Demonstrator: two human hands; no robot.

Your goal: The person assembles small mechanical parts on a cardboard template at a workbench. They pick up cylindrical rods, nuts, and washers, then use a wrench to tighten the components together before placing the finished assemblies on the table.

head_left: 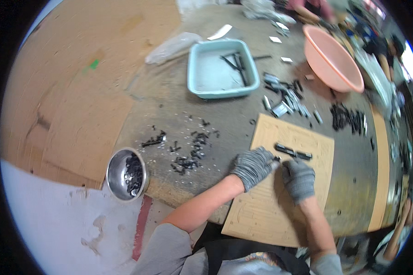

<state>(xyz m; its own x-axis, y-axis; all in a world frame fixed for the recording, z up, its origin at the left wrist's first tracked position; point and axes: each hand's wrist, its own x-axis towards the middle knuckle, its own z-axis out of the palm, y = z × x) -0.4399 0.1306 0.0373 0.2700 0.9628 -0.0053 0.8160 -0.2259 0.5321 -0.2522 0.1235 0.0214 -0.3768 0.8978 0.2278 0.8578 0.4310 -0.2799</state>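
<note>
Both my hands wear grey knitted gloves and work over a flat brown cardboard sheet (261, 220). My left hand (253, 167) is closed, its fingertips pinching a small dark piece (277, 158) whose kind is too small to make out. Close beside it, my right hand (299, 180) is curled with the fingers together; whatever they hold, if anything, is hidden. Just beyond the fingertips a black bar-shaped part (284, 148) lies on the cardboard, with another black part (304, 156) at its right end, near my right hand's fingers.
Small black pieces (197, 145) lie scattered left of the cardboard. A steel bowl (145, 176) of black pieces stands at the table's left edge. Beyond are a light blue tub (222, 95), silver and black parts (289, 101) and a pink basin (337, 68). Other people work at the far right.
</note>
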